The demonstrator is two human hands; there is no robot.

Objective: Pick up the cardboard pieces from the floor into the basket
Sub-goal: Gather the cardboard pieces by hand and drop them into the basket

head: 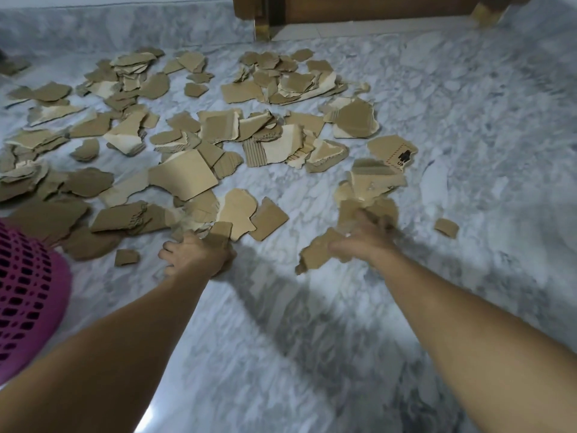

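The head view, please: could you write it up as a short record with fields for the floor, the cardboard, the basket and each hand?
floor: grey-white marble floor
cardboard: many torn cardboard pieces scattered across the floor, none seen in the basket
basket: pink basket with a perforated wall, at the left edge, only partly in view
left hand: left hand down on pieces at the pile's near edge
right hand: right hand gripping several pieces, blurred

We see a grey-white marbled floor (468,120) strewn with torn cardboard pieces (187,173), thick across the left and middle, many overlapping. One small piece (446,228) lies apart at right. A pink perforated basket (28,292) sits at left edge.
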